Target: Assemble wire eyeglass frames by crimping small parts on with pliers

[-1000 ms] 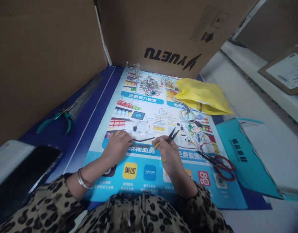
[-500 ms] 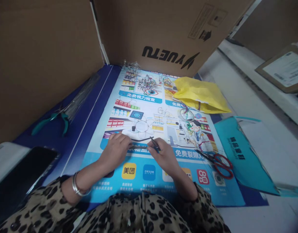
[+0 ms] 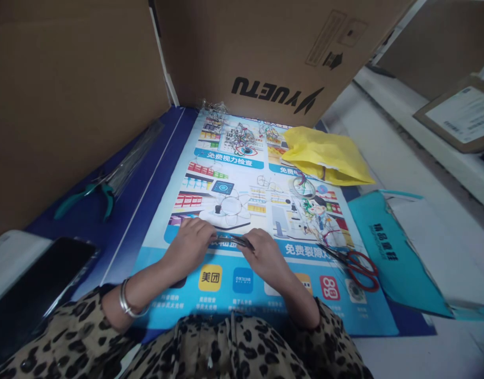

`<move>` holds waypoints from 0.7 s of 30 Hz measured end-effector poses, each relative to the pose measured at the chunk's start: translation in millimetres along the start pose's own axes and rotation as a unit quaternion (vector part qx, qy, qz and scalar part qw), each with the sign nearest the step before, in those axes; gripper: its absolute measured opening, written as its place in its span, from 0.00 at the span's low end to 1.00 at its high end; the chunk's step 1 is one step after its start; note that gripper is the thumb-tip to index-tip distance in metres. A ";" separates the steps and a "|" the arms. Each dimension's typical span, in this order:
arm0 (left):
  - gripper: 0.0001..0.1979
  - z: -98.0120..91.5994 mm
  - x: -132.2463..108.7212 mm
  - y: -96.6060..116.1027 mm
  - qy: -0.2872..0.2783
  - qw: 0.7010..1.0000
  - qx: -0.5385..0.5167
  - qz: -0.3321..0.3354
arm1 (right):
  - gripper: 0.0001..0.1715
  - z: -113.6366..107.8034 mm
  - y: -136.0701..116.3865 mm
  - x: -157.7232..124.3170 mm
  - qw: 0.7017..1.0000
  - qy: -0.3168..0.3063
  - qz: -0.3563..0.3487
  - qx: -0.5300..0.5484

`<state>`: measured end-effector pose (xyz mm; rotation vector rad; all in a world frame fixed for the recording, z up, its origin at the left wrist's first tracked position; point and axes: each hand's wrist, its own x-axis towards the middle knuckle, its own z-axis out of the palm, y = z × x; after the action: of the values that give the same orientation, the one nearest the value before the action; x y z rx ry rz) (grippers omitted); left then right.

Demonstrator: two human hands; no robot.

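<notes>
a thin, straight, dark-grey wirelike strip (image 3: 223,239) stretched over the blue printed poster (image 3: 226,259), pinched in the bare left hand (image 3: 191,245); the bare right hand (image 3: 264,258) clasped dark, pointed metal pliers (image 3: 243,241).

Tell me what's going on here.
A person works bare-handed over a poster. The right hand holds dark pliers, tips pointing toward a thin piece at the left hand's fingers; whether they clamp it is too small to tell. Scissors lie to the right, teal pliers to the left.
</notes>
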<state>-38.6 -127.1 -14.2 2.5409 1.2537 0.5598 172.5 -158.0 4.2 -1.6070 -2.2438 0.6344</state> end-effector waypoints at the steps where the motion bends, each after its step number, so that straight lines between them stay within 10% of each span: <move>1: 0.06 -0.1 0.0 -0.1 -0.001 1.000 0.000 0.002 | 0.05 -0.2 -0.5 0.0 1.000 -0.003 -0.005 -0.002; 21: 0.08 -19.4 4.5 5.2 0.062 0.985 0.100 0.130 | 0.05 -20.3 0.3 9.0 0.998 0.033 -0.035 0.035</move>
<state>-41.0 -125.6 6.2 2.9036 1.0716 0.6871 179.8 -145.9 21.3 -1.4871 -2.1951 0.6256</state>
